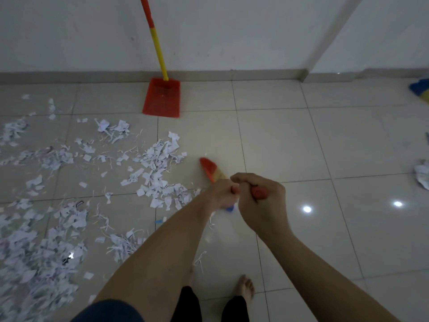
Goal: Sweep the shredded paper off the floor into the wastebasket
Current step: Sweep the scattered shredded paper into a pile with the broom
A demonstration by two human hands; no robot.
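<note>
Shredded white paper (153, 168) lies scattered over the tiled floor at the left and centre, thickest at the lower left. I hold a broom with both hands; its red and yellow head (210, 169) points down toward the right edge of the paper. My right hand (260, 194) grips the red top end of the broom handle. My left hand (224, 192) grips the handle just below it. A red dustpan (162, 98) with a long red and yellow handle stands against the far wall. No wastebasket is in view.
The white wall and skirting run along the back, with a corner post at the right. A crumpled paper piece (422, 174) lies at the right edge, and a blue and yellow object (421, 89) at the far right. My bare feet (245, 288) stand below.
</note>
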